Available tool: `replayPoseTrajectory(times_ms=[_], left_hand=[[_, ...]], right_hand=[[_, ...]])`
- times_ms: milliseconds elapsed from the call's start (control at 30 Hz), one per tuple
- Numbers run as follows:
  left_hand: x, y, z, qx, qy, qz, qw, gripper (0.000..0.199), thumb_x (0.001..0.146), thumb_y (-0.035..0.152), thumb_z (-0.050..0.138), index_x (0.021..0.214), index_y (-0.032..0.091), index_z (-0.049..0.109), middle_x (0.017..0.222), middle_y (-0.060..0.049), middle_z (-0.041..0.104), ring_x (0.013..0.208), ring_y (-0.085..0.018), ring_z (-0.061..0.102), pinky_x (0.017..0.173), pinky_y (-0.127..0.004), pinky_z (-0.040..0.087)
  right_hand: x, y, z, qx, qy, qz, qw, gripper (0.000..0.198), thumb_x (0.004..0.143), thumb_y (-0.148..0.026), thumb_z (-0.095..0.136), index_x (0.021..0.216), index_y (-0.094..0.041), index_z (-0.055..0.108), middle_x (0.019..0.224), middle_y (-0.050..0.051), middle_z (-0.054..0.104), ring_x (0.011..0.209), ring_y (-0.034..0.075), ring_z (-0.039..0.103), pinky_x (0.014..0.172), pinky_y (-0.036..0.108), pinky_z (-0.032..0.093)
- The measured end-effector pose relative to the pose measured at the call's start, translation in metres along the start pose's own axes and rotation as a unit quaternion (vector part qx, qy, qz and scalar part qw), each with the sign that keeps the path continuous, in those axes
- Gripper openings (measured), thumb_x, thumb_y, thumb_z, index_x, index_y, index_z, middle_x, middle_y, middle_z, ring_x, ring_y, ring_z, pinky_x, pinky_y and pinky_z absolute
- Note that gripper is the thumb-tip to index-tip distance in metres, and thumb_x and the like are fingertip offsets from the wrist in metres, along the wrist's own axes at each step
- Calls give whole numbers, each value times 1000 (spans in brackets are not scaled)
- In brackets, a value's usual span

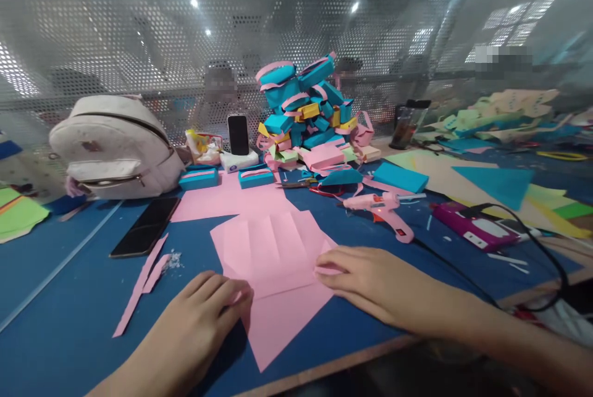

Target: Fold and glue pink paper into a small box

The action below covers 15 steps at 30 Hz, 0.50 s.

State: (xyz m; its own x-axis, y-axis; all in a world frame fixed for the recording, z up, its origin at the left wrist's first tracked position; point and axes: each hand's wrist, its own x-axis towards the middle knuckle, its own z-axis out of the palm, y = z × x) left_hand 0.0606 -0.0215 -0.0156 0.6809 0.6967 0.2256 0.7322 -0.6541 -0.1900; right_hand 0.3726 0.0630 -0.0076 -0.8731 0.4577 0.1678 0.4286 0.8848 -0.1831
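Note:
A creased sheet of pink paper (273,249) lies in front of me on the blue table, with several parallel fold lines. Its near part is turned up along a straight crease, and a pointed corner reaches toward the table's front edge. My left hand (201,307) is closed on the paper's left side, fingers bent and pressed together. At the right side, my right hand (365,279) pinches the paper's edge between thumb and fingers. Farther off to the right rests a pink glue gun (382,208). Left of the sheet lie pink paper strips (141,292).
A black phone (146,227) and a white backpack (118,147) occupy the left. Blue and pink paper boxes (306,107) are heaped at the back. On the right are a purple power strip (475,227), a dark cable (451,267) and coloured sheets (498,184).

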Motion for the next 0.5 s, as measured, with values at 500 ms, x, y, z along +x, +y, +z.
replayPoseTrajectory(times_ms=[500], left_hand=[[45, -20, -5, -9, 41, -26, 999, 29, 90, 6, 46, 102, 19, 68, 92, -6, 76, 84, -21, 71, 75, -30, 55]], right_hand=[[53, -14, -21, -30, -17, -30, 999, 21, 86, -40, 70, 88, -19, 68, 89, 2, 70, 86, 18, 63, 71, 28, 42]])
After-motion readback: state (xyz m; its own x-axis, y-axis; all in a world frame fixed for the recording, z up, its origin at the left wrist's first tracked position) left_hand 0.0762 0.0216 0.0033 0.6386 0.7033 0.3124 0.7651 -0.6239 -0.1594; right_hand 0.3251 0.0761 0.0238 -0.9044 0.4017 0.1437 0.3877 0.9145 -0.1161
